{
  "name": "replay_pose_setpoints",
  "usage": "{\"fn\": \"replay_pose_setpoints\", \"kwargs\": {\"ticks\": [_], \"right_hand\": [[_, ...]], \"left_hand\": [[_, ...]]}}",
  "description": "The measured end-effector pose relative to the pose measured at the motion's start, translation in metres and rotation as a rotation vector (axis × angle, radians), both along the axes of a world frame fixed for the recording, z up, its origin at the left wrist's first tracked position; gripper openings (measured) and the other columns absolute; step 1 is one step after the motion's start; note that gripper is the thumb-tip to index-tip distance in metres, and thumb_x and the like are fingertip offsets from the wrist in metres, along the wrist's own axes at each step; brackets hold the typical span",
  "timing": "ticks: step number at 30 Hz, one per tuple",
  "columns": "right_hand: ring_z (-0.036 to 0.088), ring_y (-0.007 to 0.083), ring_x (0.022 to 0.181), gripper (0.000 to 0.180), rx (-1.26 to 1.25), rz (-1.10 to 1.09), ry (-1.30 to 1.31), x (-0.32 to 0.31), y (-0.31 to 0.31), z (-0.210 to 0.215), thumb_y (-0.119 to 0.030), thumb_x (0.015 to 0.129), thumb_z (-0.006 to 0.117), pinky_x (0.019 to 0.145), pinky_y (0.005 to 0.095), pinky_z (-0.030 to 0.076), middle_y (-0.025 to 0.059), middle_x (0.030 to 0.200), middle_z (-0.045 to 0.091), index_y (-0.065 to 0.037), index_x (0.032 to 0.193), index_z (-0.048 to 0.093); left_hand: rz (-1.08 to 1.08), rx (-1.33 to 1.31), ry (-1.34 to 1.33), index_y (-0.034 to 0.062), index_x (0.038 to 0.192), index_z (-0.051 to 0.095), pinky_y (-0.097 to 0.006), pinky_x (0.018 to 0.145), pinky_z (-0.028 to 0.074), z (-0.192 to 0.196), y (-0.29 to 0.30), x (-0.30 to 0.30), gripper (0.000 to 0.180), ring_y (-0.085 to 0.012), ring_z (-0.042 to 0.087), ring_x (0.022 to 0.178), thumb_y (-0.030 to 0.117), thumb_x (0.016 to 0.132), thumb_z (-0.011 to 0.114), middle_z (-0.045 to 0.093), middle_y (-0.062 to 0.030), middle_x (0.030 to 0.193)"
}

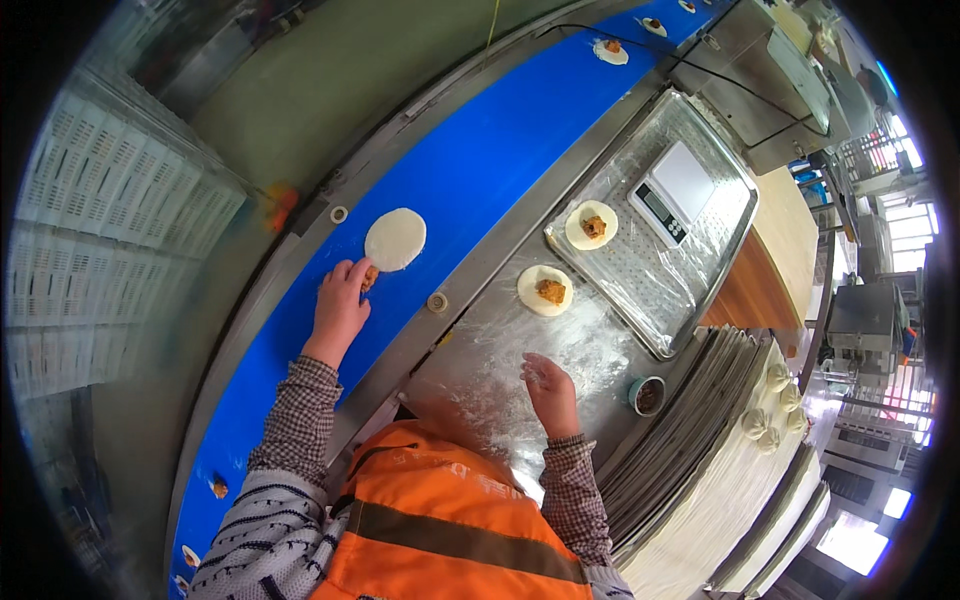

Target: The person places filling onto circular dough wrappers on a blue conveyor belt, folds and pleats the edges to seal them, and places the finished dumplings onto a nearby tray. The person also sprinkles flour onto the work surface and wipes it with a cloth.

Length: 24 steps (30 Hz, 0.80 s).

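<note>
On the blue conveyor belt (455, 180) my left hand (340, 308) has its fingers closed around a lump of brown filling (370, 279). Just beyond the fingertips lies a plain white dough round (395, 239), flat on the belt. My right hand (552, 392), dusted with flour, hovers over the floury steel table (470, 365) with its fingers loosely apart and nothing in them. Ahead of it, a dough round with filling (546, 291) rests on the steel. A second filled dough round (592, 226) sits on the near corner of a plastic-wrapped metal tray (640, 290).
A digital scale (675, 193) stands on the tray. Right of my right hand are a small metal cup (647, 396) and stacked cloth-covered boards (690, 450) bearing several shaped buns (768, 428). More filled rounds (610, 51) lie up the belt. White plastic crates (110, 240) are stacked at left.
</note>
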State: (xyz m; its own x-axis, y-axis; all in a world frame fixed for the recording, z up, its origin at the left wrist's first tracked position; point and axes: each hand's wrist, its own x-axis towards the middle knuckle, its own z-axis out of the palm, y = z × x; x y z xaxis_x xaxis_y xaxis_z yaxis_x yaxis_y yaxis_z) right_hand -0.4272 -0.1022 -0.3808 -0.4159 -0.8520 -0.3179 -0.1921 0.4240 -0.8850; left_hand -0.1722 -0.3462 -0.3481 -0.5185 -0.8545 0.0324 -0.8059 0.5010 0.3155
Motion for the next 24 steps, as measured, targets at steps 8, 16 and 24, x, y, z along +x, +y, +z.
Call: {"fn": "replay_pose_setpoints", "kwargs": {"ticks": [8,16,24], "right_hand": [[0.063,0.0150,0.091,0.026,0.093,0.007,0.162,0.015,-0.001,0.009,-0.002,0.085,0.057,0.077,0.0264,0.051,0.0116,0.099,0.065,0.002,0.111,0.058],[0.064,0.0247,0.088,0.024,0.054,-0.014,0.105,0.048,-0.001,0.020,-0.005,0.082,0.060,0.074,0.0314,0.050,0.0163,0.096,0.065,-0.001,0.106,0.061],[0.061,0.0308,0.093,0.035,-0.142,0.409,0.097,0.141,-0.145,0.019,-0.013,0.081,0.059,0.080,0.0348,0.049,0.0185,0.103,0.063,0.001,0.113,0.056]], "left_hand": [[0.169,0.612,0.316,0.0001,0.098,0.056,-0.030,0.066,0.049,0.001,-0.021,0.041,0.028,-0.0177,0.058,0.076,0.003,0.072,0.067,0.058,-0.0099,0.088],[0.297,0.266,0.391,0.0001,0.105,0.055,-0.033,0.075,0.049,-0.021,-0.034,0.059,0.032,-0.0188,0.057,0.085,0.012,0.078,0.068,0.057,-0.0126,0.101],[0.602,0.750,0.494,-0.0047,0.103,0.054,-0.032,0.065,0.049,-0.025,0.023,0.128,0.042,-0.0187,0.059,0.081,0.015,0.072,0.074,0.059,-0.0144,0.093]]}}
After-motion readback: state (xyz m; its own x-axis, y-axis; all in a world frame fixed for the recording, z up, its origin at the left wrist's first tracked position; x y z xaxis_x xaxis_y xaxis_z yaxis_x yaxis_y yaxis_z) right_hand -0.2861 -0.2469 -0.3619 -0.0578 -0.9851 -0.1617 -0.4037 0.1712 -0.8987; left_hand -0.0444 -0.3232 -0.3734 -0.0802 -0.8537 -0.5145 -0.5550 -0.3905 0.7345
